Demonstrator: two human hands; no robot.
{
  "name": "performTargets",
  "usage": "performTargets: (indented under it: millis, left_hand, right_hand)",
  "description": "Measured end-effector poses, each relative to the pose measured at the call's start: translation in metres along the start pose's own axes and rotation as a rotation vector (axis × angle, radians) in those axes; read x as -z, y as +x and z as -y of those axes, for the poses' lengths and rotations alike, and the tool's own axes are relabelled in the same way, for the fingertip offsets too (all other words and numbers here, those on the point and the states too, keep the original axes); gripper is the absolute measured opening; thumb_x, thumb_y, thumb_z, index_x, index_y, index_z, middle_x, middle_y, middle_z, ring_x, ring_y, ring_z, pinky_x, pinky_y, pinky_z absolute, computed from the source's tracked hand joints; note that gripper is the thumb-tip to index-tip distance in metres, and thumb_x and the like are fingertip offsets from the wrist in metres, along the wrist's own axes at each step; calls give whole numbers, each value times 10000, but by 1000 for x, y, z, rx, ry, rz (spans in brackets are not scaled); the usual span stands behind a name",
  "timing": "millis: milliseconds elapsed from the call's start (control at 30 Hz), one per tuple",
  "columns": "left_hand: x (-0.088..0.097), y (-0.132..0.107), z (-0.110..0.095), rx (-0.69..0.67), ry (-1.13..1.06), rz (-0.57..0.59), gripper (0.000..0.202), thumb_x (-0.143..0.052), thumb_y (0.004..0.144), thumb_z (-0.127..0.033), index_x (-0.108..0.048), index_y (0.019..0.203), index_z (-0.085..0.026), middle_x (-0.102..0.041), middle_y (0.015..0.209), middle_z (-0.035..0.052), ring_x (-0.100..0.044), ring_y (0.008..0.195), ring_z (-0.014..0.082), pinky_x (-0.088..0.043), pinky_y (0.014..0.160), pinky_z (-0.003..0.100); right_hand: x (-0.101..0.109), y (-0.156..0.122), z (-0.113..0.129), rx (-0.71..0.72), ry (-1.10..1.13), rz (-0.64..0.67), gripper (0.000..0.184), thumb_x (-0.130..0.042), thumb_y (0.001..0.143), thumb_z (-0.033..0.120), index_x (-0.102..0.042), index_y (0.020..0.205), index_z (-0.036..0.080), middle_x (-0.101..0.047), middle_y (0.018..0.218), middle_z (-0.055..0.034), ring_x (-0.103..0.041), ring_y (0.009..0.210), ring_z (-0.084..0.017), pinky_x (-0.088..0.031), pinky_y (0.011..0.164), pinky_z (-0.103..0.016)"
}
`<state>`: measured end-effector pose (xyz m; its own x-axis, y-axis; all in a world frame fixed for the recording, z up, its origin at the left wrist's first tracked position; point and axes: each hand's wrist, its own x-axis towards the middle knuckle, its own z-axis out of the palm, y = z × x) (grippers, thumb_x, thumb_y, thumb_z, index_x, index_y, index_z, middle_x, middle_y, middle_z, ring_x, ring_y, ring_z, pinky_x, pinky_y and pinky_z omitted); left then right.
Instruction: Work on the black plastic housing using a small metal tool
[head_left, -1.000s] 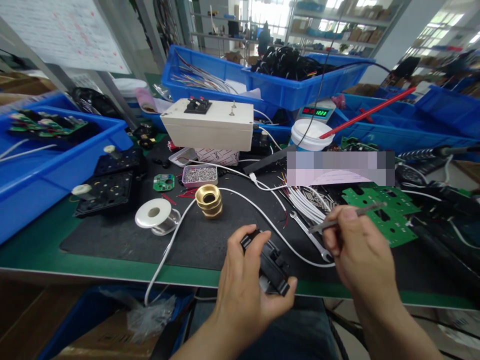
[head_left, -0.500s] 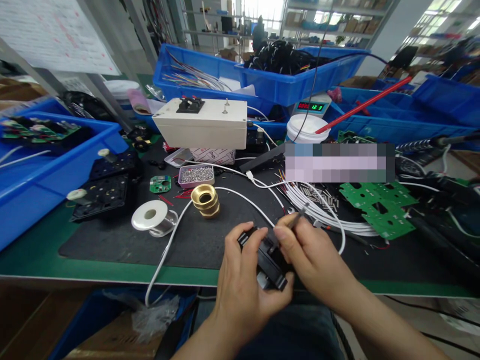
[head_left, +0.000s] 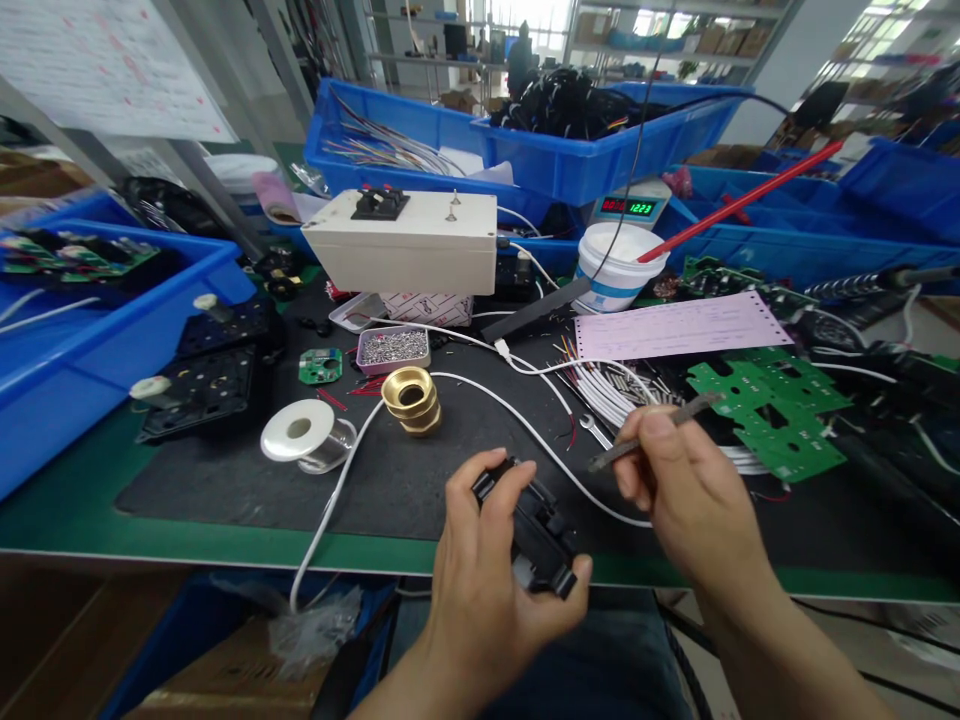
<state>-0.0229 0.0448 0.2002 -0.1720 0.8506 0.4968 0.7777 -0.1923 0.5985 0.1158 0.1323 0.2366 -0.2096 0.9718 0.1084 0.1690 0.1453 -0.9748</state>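
Observation:
My left hand [head_left: 487,570] is closed around a small black plastic part [head_left: 534,535], held over the front edge of the bench. My right hand [head_left: 686,495] pinches grey metal tweezers [head_left: 652,433] a little to the right of and above that part, tips pointing left, apart from it. A white cable [head_left: 525,425] loops across the black mat [head_left: 247,480] just beyond both hands. A small wrench [head_left: 596,431] lies beside the tweezers' tip.
On the mat lie a brass fitting [head_left: 411,400], a solder spool [head_left: 300,438], a tray of screws [head_left: 394,348], green circuit boards [head_left: 772,410] and a pink sheet [head_left: 679,325]. A beige box [head_left: 405,240], white tub [head_left: 619,262] and blue bins [head_left: 90,320] stand behind.
Half a second ago my right hand had the tweezers at the black part; it has drawn back to the right and the tweezers now stand clear of it.

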Motion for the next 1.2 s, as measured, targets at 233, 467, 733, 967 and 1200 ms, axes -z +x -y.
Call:
performTargets:
  millis: [233, 467, 733, 967, 1200]
  left_hand:
    - [-1, 3, -2, -11, -11, -8, 484, -586, 776, -270, -424, 1210, -131, -405, 1197, 170, -459, 1146, 289, -521, 884, 423]
    - [-1, 3, -2, -5, -18, -14, 504, -618, 747, -252, -449, 1204, -122, -411, 1212, 169, -437, 1160, 295, -487, 933, 450]
    - [-3, 4, -1, -19, -8, -17, 527, -623, 745, -262, -437, 1219, -128, -393, 1231, 166, -438, 1158, 297, -480, 937, 454]
    - [1, 1, -1, 6, 9, 9, 551, -617, 747, -285, -419, 1235, -127, -385, 1222, 166, -430, 1161, 291, -490, 920, 452]
    - [-1, 4, -1, 2, 10, 5, 551, -630, 742, -299, -420, 1224, -136, -389, 1219, 162, -425, 1163, 295, -487, 927, 451]
  right_hand:
    - [-18, -17, 25, 715, -646, 137, 283, -356, 969, 268, -543, 783, 165, -638, 641, -19, -576, 509, -95, -430, 512, -223]
    - [-15, -4, 12, 200, -325, 294, 301, -380, 946, 401, -497, 762, 195, -538, 523, 42, -482, 432, -77, -375, 447, -196]
    - [-25, -3, -10, -410, 379, 246, 420, -505, 823, 609, -471, 789, 192, -405, 415, 101, -277, 334, -36, -186, 343, -148]
    - [-4, 4, -2, -193, 289, -10, 380, -513, 848, 556, -494, 765, 185, -425, 445, 80, -334, 376, -43, -253, 373, -158]
    - [0, -9, 19, 316, -382, 178, 253, -382, 959, 354, -523, 824, 193, -517, 548, 57, -490, 461, -62, -382, 472, -177]
